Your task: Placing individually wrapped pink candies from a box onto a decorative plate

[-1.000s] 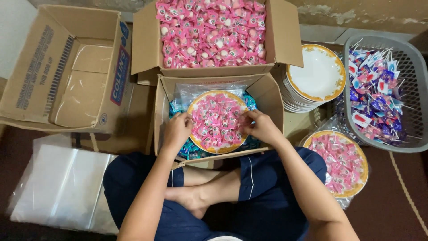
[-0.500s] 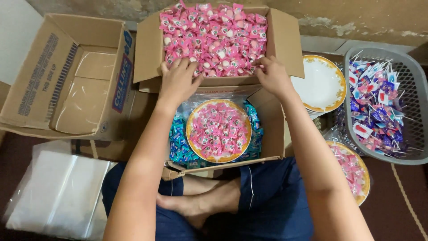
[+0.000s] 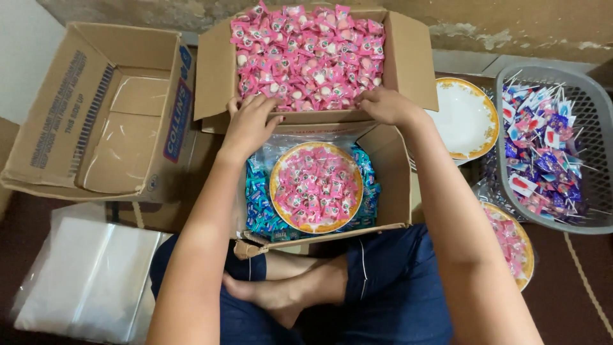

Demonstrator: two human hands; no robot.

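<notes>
Cartons and wrapped sweets, seen from above

Brown carton (image 3: 408, 57) of pink sweet wrappers (image 3: 306, 54) top centre; empty carton (image 3: 96, 108) with blue side label (image 3: 177, 120) upper left; clear plastic bags (image 3: 83, 275) lower left.

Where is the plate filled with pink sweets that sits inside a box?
In the head view, the plate of pink sweets lies centre frame inside the small open box, on blue packets, just below both hands.
</notes>
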